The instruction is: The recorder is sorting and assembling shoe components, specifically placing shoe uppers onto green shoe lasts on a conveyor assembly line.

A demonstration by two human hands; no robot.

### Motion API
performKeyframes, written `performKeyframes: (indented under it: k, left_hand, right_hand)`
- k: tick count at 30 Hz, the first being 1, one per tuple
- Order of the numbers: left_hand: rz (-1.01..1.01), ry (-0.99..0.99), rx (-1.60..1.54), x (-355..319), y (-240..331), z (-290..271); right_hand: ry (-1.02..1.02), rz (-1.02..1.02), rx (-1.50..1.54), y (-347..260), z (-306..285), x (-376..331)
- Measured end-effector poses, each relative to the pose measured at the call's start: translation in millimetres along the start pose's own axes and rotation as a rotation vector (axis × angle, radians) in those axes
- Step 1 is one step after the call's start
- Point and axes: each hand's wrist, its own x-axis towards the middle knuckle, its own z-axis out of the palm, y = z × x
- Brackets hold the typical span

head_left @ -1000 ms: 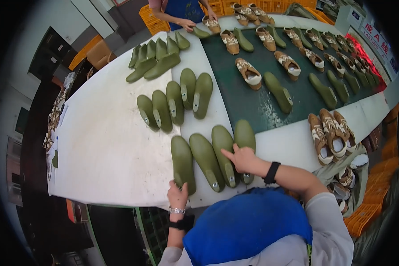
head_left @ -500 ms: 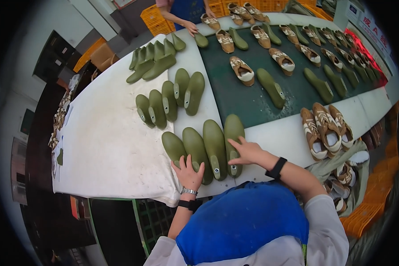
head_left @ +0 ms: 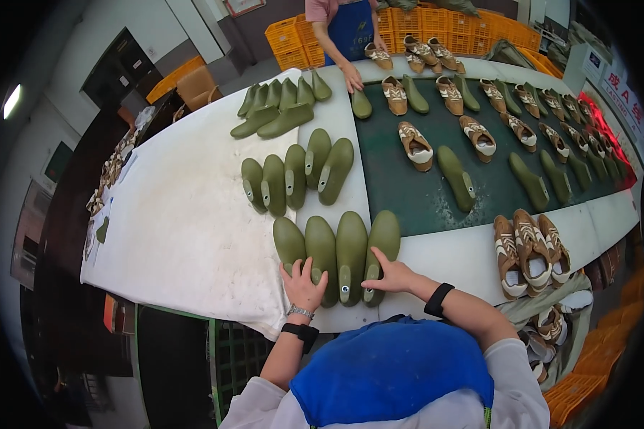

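A long white table (head_left: 179, 229) with a dark green belt (head_left: 422, 186) fills the workshop; orange crates (head_left: 436, 25) stand behind. Finished shoes (head_left: 531, 252) sit right, and another person's hand (head_left: 352, 77) works at the far end. At the near edge lie 4 olive shoe lasts (head_left: 340, 257) side by side. The left hand (head_left: 303, 282) lies flat, fingers spread, on the left 2; the right hand (head_left: 392, 275) rests open against the rightmost last, gripping nothing.

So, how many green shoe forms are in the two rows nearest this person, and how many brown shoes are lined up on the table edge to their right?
Green shoe forms in the nearest row: 4
Green shoe forms in the second row: 4
Brown and white shoes: 3
Total: 11
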Motion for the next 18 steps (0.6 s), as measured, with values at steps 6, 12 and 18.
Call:
performKeyframes:
  k: [6, 12, 18]
  left_hand:
    - [0.06, -0.055, -0.026, 2, 3, 9]
    - [0.075, -0.11, 0.034, -4, -23, 21]
    - [0.235, -0.064, 0.029, 28, 64, 9]
  right_hand:
    - [-0.33, 0.082, 0.33, 20, -35, -38]
    - [-0.286, -0.061, -0.027, 75, -65, -133]
    - [0.301, 0.182, 0.263, 98, -121, -291]
